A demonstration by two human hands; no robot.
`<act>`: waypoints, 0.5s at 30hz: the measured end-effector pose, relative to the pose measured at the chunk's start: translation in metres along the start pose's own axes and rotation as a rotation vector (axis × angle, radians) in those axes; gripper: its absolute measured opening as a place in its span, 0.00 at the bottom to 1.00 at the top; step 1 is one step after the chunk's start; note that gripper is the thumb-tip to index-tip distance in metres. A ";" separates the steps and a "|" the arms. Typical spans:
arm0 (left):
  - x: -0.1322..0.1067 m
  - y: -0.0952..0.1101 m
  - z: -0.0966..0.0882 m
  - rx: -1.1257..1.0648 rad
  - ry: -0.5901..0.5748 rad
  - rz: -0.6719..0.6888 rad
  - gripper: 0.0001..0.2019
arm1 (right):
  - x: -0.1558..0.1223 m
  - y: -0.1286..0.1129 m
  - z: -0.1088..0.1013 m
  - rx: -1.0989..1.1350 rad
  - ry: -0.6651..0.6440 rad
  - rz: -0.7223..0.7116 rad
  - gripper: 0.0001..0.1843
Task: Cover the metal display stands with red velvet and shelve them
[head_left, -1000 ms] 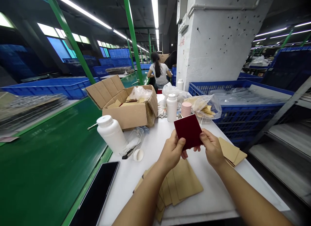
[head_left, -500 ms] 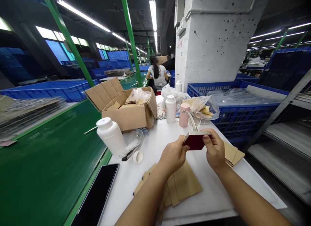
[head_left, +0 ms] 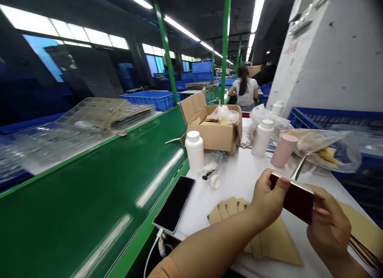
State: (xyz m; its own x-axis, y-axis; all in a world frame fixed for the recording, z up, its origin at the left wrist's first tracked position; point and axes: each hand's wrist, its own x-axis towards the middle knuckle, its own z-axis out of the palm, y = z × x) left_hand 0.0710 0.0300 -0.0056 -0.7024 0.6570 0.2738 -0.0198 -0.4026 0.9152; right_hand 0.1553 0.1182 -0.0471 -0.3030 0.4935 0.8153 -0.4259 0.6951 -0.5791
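Note:
Between my hands is a flat, dark red rectangular block [head_left: 299, 203] with a pale silvery edge, tilted down to the right. My left hand [head_left: 269, 196] grips its left end, thumb over the top edge. At the opposite end, my right hand [head_left: 330, 224] holds the block, its fingers slightly blurred. Fanned brown paper envelopes [head_left: 277, 242] lie on the white table below. More brown envelopes [head_left: 366, 230] are stacked beyond my right hand. A curved metal strip [head_left: 300, 167] shows just behind the block, near a pink cylindrical container [head_left: 283, 151].
White bottles [head_left: 194, 152] stand around an open cardboard box [head_left: 211, 135]. A phone [head_left: 175, 204] with a cable lies at the table's left edge, beside a green conveyor belt [head_left: 98, 198]. A plastic bag [head_left: 344, 148] lies right. A person [head_left: 245, 90] sits farther back.
My view has swung left, so the table and its things appear farther right. The block has gone from nearly level to tilted, and my left thumb now lies over its top edge.

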 end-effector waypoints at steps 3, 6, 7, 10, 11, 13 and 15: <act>0.011 0.003 -0.002 -0.352 0.186 -0.123 0.26 | 0.001 0.009 0.001 0.134 -0.053 0.128 0.35; 0.020 0.008 -0.005 -0.700 0.217 -0.280 0.24 | 0.002 0.014 0.010 -0.047 -0.152 0.088 0.40; 0.022 0.009 -0.006 -0.741 0.184 -0.319 0.24 | 0.001 0.013 0.013 -0.120 -0.173 0.033 0.37; 0.026 0.006 -0.010 -0.582 0.061 -0.328 0.25 | 0.003 0.004 0.015 -0.240 -0.162 -0.111 0.26; 0.027 0.004 -0.012 -0.458 0.031 -0.304 0.25 | 0.006 -0.002 0.013 -0.266 -0.135 -0.119 0.23; 0.031 0.002 -0.015 -0.184 -0.007 -0.222 0.27 | 0.016 -0.016 0.002 -0.274 -0.078 -0.012 0.20; 0.037 0.003 -0.018 -0.004 -0.053 -0.165 0.28 | 0.029 -0.032 -0.016 -0.129 -0.027 0.209 0.18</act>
State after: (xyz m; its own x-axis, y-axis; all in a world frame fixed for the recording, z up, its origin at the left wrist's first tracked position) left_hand 0.0322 0.0423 0.0017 -0.6511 0.7468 0.1352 -0.1349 -0.2892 0.9477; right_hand 0.1739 0.1189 -0.0047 -0.3969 0.6203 0.6765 -0.2402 0.6412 -0.7288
